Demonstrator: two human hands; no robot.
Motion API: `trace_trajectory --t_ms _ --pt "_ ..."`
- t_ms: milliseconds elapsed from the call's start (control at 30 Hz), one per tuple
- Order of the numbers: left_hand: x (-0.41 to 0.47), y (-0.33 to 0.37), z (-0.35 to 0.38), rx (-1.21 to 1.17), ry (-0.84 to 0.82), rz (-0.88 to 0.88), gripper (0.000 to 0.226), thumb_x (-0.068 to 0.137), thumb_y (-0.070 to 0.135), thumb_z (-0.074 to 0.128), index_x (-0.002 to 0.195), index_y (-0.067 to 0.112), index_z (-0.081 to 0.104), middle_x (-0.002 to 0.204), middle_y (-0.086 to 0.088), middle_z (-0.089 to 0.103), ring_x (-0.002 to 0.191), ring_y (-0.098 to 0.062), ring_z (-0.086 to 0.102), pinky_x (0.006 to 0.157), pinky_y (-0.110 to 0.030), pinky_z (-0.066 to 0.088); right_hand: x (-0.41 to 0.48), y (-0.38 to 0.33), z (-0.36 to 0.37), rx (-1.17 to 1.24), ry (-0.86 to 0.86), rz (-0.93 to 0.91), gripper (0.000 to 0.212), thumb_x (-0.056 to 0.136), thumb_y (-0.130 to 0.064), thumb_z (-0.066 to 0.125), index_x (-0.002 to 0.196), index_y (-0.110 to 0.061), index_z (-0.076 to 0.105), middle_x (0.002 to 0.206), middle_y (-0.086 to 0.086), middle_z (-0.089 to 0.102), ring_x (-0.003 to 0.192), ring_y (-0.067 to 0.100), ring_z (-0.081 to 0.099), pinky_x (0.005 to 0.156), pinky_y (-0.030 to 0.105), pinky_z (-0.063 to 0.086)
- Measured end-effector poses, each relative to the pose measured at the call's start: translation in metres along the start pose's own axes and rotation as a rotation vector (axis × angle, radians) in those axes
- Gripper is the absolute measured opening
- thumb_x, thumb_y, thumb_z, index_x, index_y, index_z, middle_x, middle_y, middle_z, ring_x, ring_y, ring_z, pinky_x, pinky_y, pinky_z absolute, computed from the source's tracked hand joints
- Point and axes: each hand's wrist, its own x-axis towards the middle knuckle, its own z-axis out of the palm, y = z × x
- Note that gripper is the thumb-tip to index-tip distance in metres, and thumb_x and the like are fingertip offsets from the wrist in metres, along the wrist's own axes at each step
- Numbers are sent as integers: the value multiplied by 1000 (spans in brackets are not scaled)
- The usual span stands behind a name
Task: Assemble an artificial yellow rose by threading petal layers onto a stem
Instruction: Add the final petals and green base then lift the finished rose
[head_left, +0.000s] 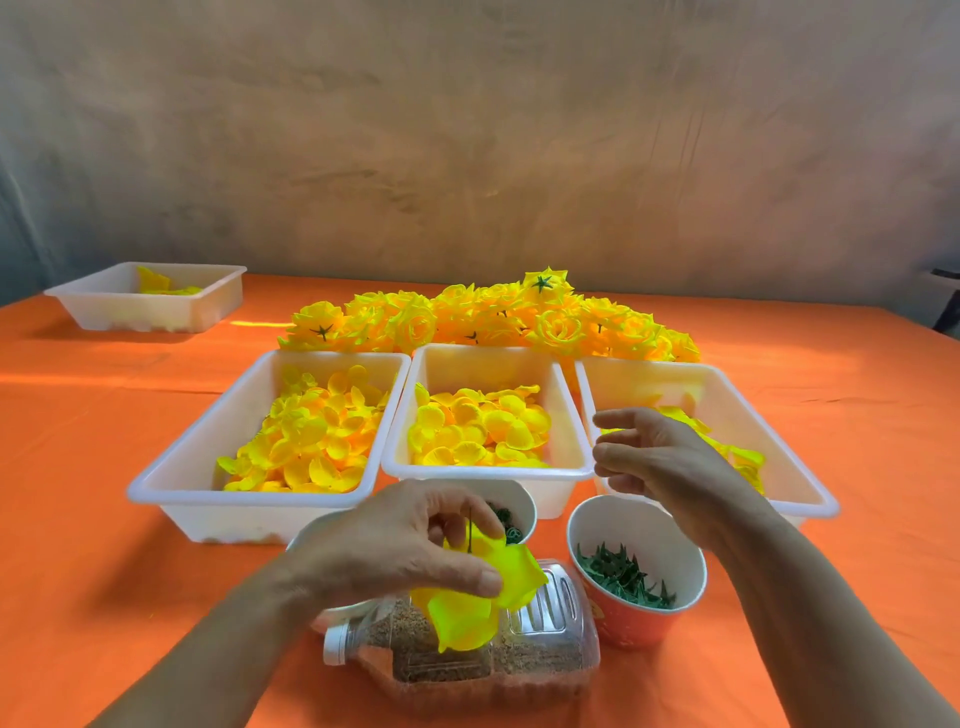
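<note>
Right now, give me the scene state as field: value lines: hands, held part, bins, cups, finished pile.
left hand: pinches yellow petal layer on thin dark stem
right hand: fingers spread, at left side of right bin, nothing visibly held
left bin: yellow petals
middle bin: yellow petals
far bin: few petals, back left
cup: green calyx pieces
second cup: partly hidden by left hand
bottle: on its side, brown granules
finished roses: heap behind the bins
</note>
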Motion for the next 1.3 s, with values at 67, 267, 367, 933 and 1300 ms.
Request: trace_trajectory --t_ms 67,267,367,933,1300 --pt "2 1 -19 -143 -53 31 45 58 40 86 100 32 73 73 15 49 64 -2 44 59 -15 38 4 3 -11 5 39 20 28 87 -5 67 110 -20 64 99 7 65 83 21 65 73 29 51" --pt "45 -11 -40 -230 320 -2 10 70 22 81 78 26 76 71 8 64 62 -5 52 56 -17 42 23 17 -38 12 192 79 26 88 -3 65 112 -12 62 90 6 64 78 19 63 70 26 53" --pt "79 -33 -36 -16 551 -64 14 82 11 76 75 23 72 79 4 68 77 -14 60 67 -25 46 37 26 -50 21 260 85 25 88 -2 64 112 -11 62 88 6 64 77 19 62 68 27 53" --pt "135 -85 -41 736 546 -441 47 87 21 56 134 29 54 148 -2 28 132 -28 38 103 -42 40 188 57 -99 -713 405 154 26 88 -12 60 111 -16 72 116 10 69 106 31 62 82 30 46" --pt "137 -90 -38 753 582 -419 42 88 21 56 129 30 56 147 0 26 132 -25 37 103 -40 41 235 94 -101 -1057 154 451 60 88 -42 62 139 -16 43 135 12 55 121 29 56 100 36 46"
